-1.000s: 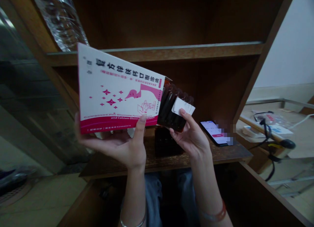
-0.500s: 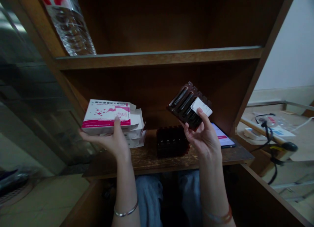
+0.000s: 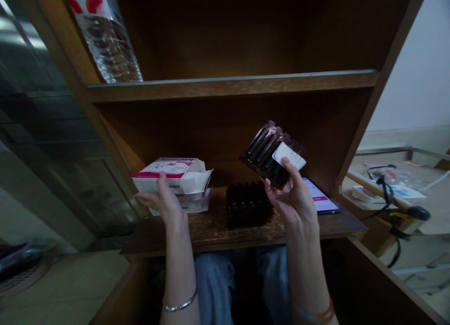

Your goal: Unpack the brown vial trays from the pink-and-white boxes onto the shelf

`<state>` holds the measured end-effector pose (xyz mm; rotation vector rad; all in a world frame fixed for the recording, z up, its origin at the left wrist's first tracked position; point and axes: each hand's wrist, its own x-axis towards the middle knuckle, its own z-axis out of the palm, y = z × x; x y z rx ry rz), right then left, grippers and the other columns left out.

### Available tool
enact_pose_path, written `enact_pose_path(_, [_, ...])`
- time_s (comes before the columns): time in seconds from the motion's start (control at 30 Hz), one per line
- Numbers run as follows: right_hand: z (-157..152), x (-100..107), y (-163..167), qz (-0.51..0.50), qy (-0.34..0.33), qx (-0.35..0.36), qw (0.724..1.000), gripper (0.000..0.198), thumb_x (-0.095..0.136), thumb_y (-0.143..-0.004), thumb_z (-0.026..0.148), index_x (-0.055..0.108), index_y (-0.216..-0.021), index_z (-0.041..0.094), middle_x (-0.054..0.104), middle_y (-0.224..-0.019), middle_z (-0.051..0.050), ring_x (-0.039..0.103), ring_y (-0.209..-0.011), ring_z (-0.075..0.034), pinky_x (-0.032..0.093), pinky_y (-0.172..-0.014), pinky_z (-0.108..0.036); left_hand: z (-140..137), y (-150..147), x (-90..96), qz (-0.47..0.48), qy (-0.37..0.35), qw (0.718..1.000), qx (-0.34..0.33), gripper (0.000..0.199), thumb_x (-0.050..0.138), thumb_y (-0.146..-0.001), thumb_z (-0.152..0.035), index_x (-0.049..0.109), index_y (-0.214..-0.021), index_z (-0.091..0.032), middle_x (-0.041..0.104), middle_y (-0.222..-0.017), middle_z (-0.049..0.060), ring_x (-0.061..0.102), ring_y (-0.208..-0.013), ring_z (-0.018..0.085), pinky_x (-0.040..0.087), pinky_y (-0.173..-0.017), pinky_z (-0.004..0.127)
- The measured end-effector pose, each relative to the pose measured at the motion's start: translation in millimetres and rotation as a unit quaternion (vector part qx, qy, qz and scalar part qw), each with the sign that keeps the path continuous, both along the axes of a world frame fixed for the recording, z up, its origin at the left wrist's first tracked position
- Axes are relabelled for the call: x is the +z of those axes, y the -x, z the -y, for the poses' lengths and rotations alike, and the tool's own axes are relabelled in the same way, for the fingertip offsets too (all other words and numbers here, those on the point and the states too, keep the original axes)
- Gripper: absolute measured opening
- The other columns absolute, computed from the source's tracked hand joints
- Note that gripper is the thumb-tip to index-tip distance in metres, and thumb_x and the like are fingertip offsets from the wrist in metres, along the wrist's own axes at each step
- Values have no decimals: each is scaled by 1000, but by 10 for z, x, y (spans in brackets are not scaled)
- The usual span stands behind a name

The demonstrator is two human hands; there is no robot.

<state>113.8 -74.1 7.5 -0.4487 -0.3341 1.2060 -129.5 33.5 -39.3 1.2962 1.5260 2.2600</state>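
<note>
My left hand is at a white and pink carton with an open end flap. The thumb lies against its near edge and the fingers reach under its left side. Directly beneath is another white carton, partly hidden. Raised on the right, my right hand grips a dark brown plastic tray with long narrow cells. Its thumb presses a folded white paper against that tray. More dark brown trays lie stacked on the wooden shelf between my hands.
A phone with a lit screen lies at the shelf's right end. On the upper shelf stands a clear water bottle. An open drawer surrounds my legs. A side table with cables is at right.
My left hand has lowered the carton and levelled it over the one below, its thumb sliding to the near edge. My right hand keeps the tray nearly in place.
</note>
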Motion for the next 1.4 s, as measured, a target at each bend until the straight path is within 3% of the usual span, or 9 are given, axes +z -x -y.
enact_pose_path(0.1, [1,2,12,-6,2,-8,1000,32,78,-70,27,69,-100,25,71,-101,2,67,-80,-12,56,-54,-14,113,-118,71,57,32,997,38,109,69,-71,-56,4,-151,-19,0,-162,18,-13,-147,35,-5,-119,52])
enact_pose_path(0.23, [14,5,16,-1,-3,-19,1000,34,78,-70,26,69,-103,27,71,-104,2,66,-79,-11,57,-54,-15,203,-248,144,47,56,997,31,113,77,-62,-54,15,-151,-23,-5,-162,16,-14,-147,35,-1,-119,50])
enact_pose_path(0.47, [28,9,14,0,-10,-17,1000,30,79,-71,26,69,-99,25,71,-106,1,66,-79,-11,56,-54,-16,212,-260,169,46,-1,996,78,68,68,-75,-51,53,-133,-19,8,-162,17,3,-150,34,10,-120,47])
enact_pose_path(0.6, [24,18,26,-9,-5,-16,1000,29,81,-68,24,69,-94,25,71,-97,3,65,-74,-10,56,-53,-16,309,-310,231,-41,30,993,111,44,70,-73,-38,67,-114,-21,18,-161,11,6,-149,34,8,-119,51])
enact_pose_path(0.77, [31,32,33,-16,1,-12,1000,28,81,-68,24,69,-93,25,71,-94,5,65,-73,-10,54,-52,-16,469,-402,369,-89,143,980,106,29,70,-70,-24,68,-99,-25,32,-156,8,28,-144,32,13,-116,55])
enact_pose_path(0.87, [35,36,37,-14,5,-17,1000,28,81,-69,25,69,-94,25,71,-95,4,65,-74,-11,53,-53,-17,502,-409,406,-73,160,979,98,28,65,-75,-25,68,-103,-25,34,-155,8,29,-143,30,14,-116,54])
enact_pose_path(0.97, [38,37,41,-14,7,-19,1000,28,81,-68,24,69,-94,24,71,-95,4,64,-74,-11,53,-54,-17,485,-404,395,-78,176,978,81,34,59,-80,-25,66,-113,-27,26,-159,7,23,-146,31,12,-117,53])
enact_pose_path(1.13, [41,32,41,-13,2,-18,1000,29,81,-68,24,69,-94,25,71,-97,4,64,-75,-11,53,-54,-18,435,-406,343,-86,181,976,86,39,54,-87,-31,62,-125,-28,18,-161,9,17,-147,35,10,-117,55])
enact_pose_path(1.4, [29,26,31,-20,-1,-16,1000,26,81,-70,23,69,-93,25,71,-94,5,65,-73,-10,54,-52,-17,463,-414,287,-167,127,968,139,33,58,-88,-36,66,-118,-25,23,-159,14,22,-144,40,19,-111,62])
